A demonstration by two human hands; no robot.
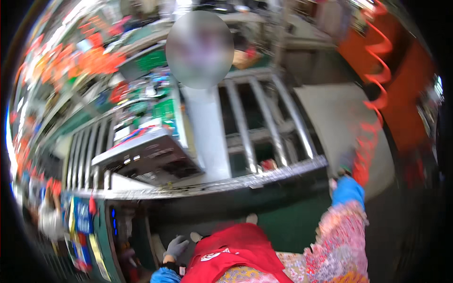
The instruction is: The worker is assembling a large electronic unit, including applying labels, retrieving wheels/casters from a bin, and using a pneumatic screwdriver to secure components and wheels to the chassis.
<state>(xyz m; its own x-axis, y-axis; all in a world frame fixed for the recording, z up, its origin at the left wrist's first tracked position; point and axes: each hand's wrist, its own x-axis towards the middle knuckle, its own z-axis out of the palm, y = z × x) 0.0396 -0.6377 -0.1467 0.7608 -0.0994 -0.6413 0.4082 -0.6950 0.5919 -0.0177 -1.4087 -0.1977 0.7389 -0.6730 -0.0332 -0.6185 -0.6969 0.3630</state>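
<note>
My right hand reaches out at the right, past the end of the roller frame. It is blurred, with its fingers closed around a dark object whose kind is smeared by motion. An orange coiled air hose hangs down to this hand, and its lower coils pass beside it. My left hand, in a grey glove, is held low by my red apron, below the bench edge. Its fingers are extended and it holds nothing. Beyond it, an open metal chassis with green circuit boards sits tilted on the rollers.
Metal rollers span the bench behind a metal front rail. A grey panel lies right of them, near orange panels. Blue and yellow packets hang at the left. A person works at far left.
</note>
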